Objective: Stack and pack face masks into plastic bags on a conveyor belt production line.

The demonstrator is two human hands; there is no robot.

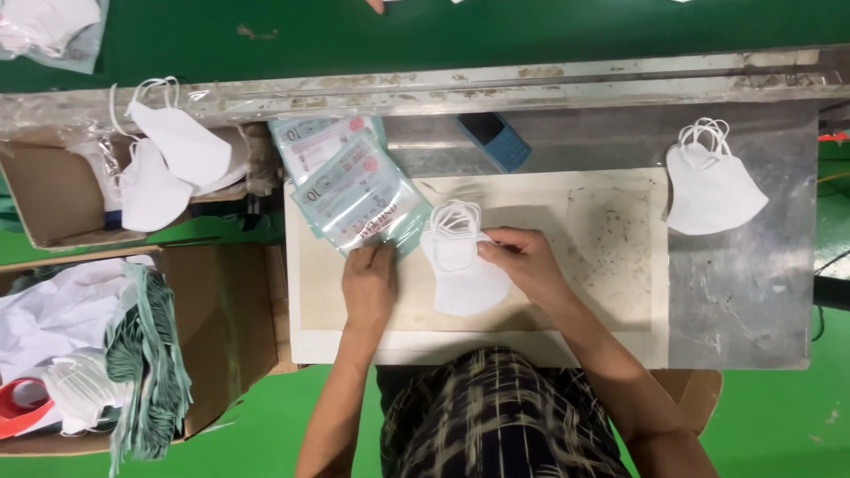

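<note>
Under left hand (369, 281): fingers flat, pinning clear printed pouch (359, 196), no grip. Right hand (522, 262) alongside, fingertips pinching white folded mask stack (460, 274) at its edge.

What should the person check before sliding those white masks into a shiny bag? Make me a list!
1. Right hand grips the mask stack: ok.
2. Left hand rests on the top pouch: ok.
3. Pouch mouth open: cannot tell, the hand covers that edge.
4. Ear loops gathered together above the stack: ok.
5. Number of masks in the stack: cannot tell.
6. Work board clean: not ok, dark specks stain its right side.
</note>
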